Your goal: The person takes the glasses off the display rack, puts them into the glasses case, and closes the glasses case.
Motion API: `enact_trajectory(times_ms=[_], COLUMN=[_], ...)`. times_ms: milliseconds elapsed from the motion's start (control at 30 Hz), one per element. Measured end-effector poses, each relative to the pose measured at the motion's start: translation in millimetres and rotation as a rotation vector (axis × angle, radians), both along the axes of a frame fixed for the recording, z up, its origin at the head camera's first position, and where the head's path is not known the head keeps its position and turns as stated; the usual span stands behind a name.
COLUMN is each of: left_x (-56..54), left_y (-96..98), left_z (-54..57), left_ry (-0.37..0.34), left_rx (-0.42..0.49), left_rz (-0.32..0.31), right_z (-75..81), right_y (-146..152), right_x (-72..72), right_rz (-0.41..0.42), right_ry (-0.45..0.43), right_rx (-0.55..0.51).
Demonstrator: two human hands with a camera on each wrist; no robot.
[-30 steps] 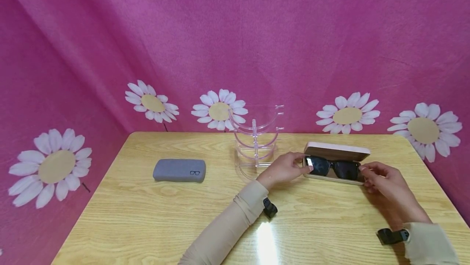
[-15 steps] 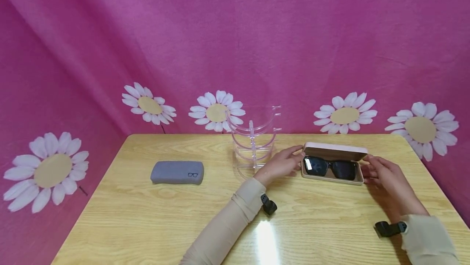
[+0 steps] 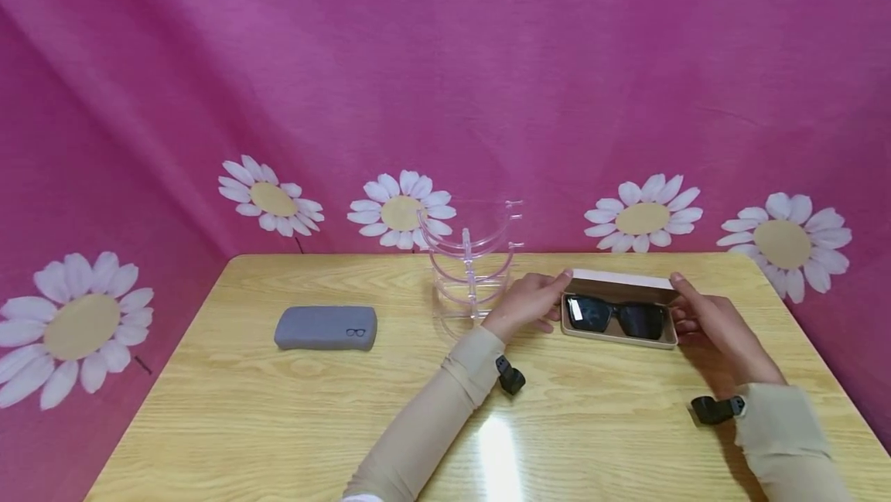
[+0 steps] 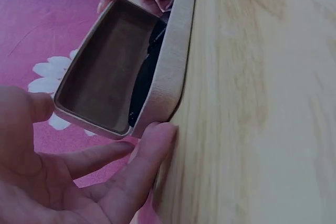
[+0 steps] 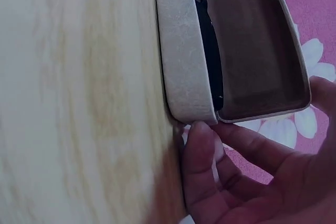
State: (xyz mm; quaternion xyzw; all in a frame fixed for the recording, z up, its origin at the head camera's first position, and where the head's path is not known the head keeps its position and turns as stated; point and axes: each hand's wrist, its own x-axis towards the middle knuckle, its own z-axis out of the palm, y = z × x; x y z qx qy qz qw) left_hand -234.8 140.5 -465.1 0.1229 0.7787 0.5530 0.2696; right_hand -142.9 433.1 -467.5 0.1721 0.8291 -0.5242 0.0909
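An eyeglass case (image 3: 619,341) with a pale shell and brown lining stands on the table at the right, its lid (image 4: 100,72) raised. Black sunglasses (image 3: 618,316) lie inside, lenses toward the head camera. At the case's left end is my left hand (image 3: 527,305). Its thumb touches the lid's corner while its fingertips (image 4: 160,137) press the end of the base. My right hand (image 3: 717,324) grips the other end the same way, thumb at the lid's edge and fingers (image 5: 202,148) against the base, the outer ones bent.
A clear plastic glasses display stand (image 3: 468,278) stands just left of my left hand. Farther left lies a grey eyeglass case (image 3: 326,328) with a small glasses print, lid down. A pink curtain (image 3: 445,84) with daisies hangs behind the wooden table (image 3: 278,425).
My fingers have left the sunglasses, which now rest in the case. Both hands have shifted to the case's ends, thumbs up at the lid. The view has turned slightly right.
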Motion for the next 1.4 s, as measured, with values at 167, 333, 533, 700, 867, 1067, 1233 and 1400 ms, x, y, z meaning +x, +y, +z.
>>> enact_trajectory(times_ms=[167, 333, 533, 700, 867, 1067, 1233, 1400], left_x=[-3.1, -2.7, -2.6, -4.0, -9.4, -6.1, -1.7, 2.1], left_y=[-0.1, 2.5, 3.9, 0.8, -7.3, -8.7, -8.4, -10.0], left_z=[-0.6, 0.5, 1.0, 0.3, -1.0, -4.5, -3.5, -1.6], left_ry=[-0.019, -0.040, 0.003, -0.025, -0.074, 0.001, 0.022, 0.180], left_rx=[-0.007, -0.008, -0.040, -0.005, 0.080, 0.065, 0.040, -0.105], left_rz=[0.010, 0.030, 0.037, 0.001, -0.119, -0.096, -0.079, -0.132], right_z=[-0.7, -1.0, -0.5, 2.5, 0.0, -5.1, -5.2, -6.3], right_y=[-2.2, -0.9, -1.6, 1.2, 11.4, 14.3, 11.8, 11.5], right_x=[-2.5, -1.6, -0.5, 0.7, 3.8, 11.3, 9.1, 8.0], right_rz=[-0.023, -0.021, -0.012, 0.031, 0.125, 0.201, 0.196, 0.201], right_ry=[-0.007, -0.011, -0.010, -0.035, -0.050, -0.056, -0.049, -0.038], right_rx=[-0.047, -0.043, -0.042, -0.047, -0.095, 0.114, 0.141, 0.127])
